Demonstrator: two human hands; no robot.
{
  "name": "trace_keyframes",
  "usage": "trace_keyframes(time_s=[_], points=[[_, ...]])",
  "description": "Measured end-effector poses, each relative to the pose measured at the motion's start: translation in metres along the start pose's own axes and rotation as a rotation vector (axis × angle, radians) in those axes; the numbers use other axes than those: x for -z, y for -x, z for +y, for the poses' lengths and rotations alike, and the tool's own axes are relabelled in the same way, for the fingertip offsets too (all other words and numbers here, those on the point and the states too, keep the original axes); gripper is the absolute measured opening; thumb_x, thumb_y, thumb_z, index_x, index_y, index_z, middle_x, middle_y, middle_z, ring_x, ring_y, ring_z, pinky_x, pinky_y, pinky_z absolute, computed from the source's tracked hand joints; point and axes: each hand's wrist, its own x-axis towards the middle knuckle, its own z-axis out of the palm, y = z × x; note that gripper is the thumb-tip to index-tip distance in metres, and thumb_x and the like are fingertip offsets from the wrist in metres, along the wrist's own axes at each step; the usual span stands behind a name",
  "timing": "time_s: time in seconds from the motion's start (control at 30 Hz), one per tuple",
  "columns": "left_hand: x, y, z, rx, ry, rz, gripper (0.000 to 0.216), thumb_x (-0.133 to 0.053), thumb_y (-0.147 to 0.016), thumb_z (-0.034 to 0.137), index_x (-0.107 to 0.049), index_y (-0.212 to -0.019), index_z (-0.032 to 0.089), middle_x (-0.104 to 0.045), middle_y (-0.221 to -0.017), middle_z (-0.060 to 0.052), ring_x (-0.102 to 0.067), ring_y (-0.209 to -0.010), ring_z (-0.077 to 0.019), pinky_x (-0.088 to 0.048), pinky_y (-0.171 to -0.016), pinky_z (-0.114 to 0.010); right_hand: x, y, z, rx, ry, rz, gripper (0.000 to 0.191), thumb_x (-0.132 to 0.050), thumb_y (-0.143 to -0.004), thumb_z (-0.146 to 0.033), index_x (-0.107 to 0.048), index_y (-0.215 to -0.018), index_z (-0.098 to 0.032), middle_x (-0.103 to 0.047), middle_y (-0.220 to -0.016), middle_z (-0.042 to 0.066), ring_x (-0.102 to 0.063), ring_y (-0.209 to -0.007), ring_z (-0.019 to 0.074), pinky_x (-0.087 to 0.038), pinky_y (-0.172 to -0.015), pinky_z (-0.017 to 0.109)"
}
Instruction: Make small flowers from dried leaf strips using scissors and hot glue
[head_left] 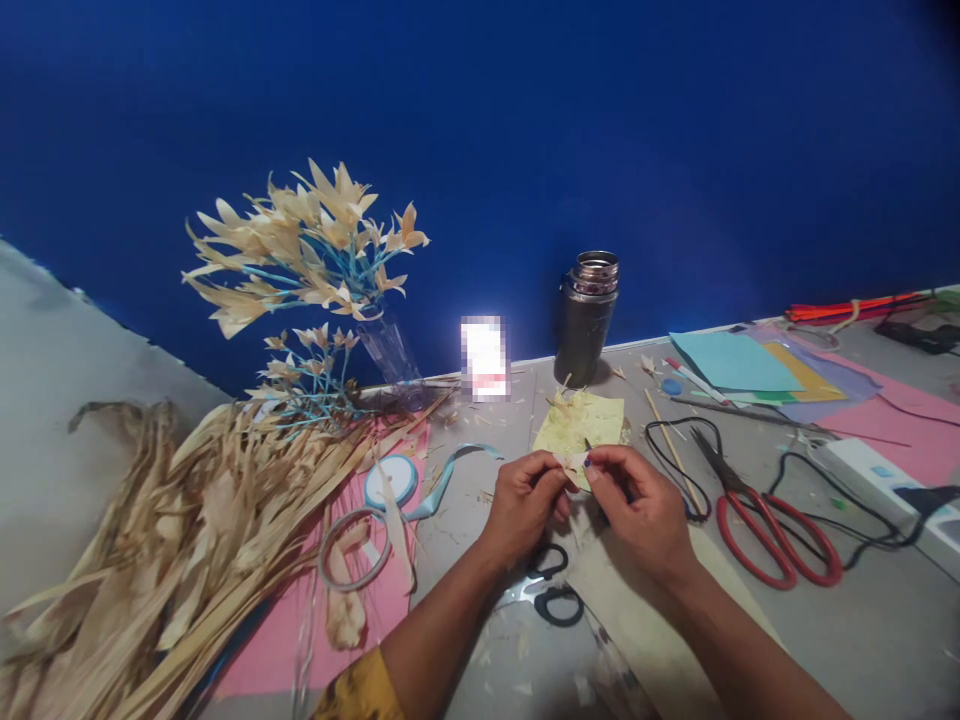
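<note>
My left hand (pixel 529 500) and my right hand (pixel 637 505) meet over the table, fingertips pinched on a small pale piece (pixel 576 462) that looks like dried husk. Its far end lies between my right thumb and fingers. A tiny dark tip pokes up beside them; I cannot tell what it belongs to. Just behind my fingers lies a yellow sheet of paper (pixel 611 415) with pale scraps on it. Below my left hand rest scissors with black handles (pixel 571 622), their blades mostly hidden. A pale sheet (pixel 720 590) passes under my right forearm.
Dried husks (pixel 150 540) heap up at left, beside a ribbon spool (pixel 390 482) and tape roll (pixel 322 560). Husk flowers (pixel 300 215) lean in a clear vase (pixel 390 345). Behind stands a flask (pixel 585 335). Red-handled scissors (pixel 780 535), cords and a power strip (pixel 870 485) lie right.
</note>
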Motion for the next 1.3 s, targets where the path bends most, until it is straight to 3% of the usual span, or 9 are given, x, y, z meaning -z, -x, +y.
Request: trace_keyframes(time_s=[0.3, 0.53, 0.63, 0.83, 1.07, 1.3], points=[[0.001, -0.003, 0.004, 0.126, 0.239, -0.068, 0.046, -0.085, -0.070, 0.055, -0.066, -0.071, 0.013, -0.068, -0.060, -0.002, -0.057, -0.042, -0.0101, -0.045, -0.043, -0.021, 0.000, -0.001, 0.003, -0.016, -0.018, -0.012, 0.015, -0.065, -0.089, -0.033, -0.072, -0.097, -0.022, -0.071, -0.077, 0.003, -0.063, -0.063, 0.0175, -0.049, -0.054, 0.028], [0.004, -0.003, -0.001, 0.174, 0.284, -0.098, 0.047, -0.088, -0.067, 0.055, -0.068, -0.073, 0.013, -0.068, -0.059, -0.002, -0.056, -0.042, -0.0090, -0.042, -0.043, -0.020, 0.002, 0.000, 0.003, -0.070, -0.090, -0.034, 0.019, -0.065, -0.089, -0.033, -0.073, -0.103, -0.022, -0.075, -0.087, 0.006, -0.067, -0.068, 0.0191, -0.052, -0.058, 0.029], [0.004, -0.002, -0.004, 0.180, 0.272, -0.111, 0.047, -0.088, -0.068, 0.055, -0.069, -0.071, 0.012, -0.069, -0.060, -0.003, -0.056, -0.043, -0.0085, -0.042, -0.044, -0.020, 0.003, 0.000, 0.002, -0.084, -0.102, -0.004, 0.018, -0.066, -0.089, -0.034, -0.074, -0.100, -0.022, -0.075, -0.086, 0.006, -0.068, -0.069, 0.0198, -0.055, -0.064, 0.031], [0.002, 0.001, -0.002, 0.221, 0.358, -0.131, 0.048, -0.092, -0.063, 0.053, -0.069, -0.068, 0.011, -0.068, -0.055, -0.004, -0.054, -0.038, -0.0080, -0.038, -0.040, -0.019, 0.004, -0.001, 0.000, -0.084, -0.108, -0.044, 0.016, -0.066, -0.088, -0.033, -0.074, -0.095, -0.022, -0.073, -0.078, 0.003, -0.066, -0.063, 0.0184, -0.052, -0.059, 0.030], [0.004, 0.003, 0.021, 0.170, 0.208, -0.091, 0.040, -0.093, -0.061, 0.045, -0.071, -0.065, 0.012, -0.072, -0.060, -0.006, -0.061, -0.042, -0.0128, -0.045, -0.043, -0.022, 0.008, -0.001, -0.002, -0.082, -0.164, -0.038, 0.016, -0.068, -0.088, -0.034, -0.075, -0.095, -0.022, -0.076, -0.085, 0.006, -0.070, -0.070, 0.0205, -0.054, -0.063, 0.030], [0.010, 0.015, 0.025, 0.048, -0.033, -0.005, 0.021, -0.085, -0.069, 0.032, -0.077, -0.067, 0.014, -0.069, -0.059, -0.004, -0.057, -0.046, -0.0114, -0.043, -0.048, -0.022, 0.013, -0.001, -0.008, -0.068, -0.297, -0.105, 0.014, -0.070, -0.087, -0.035, -0.077, -0.090, -0.023, -0.076, -0.084, 0.005, -0.072, -0.076, 0.0221, -0.058, -0.069, 0.031]])
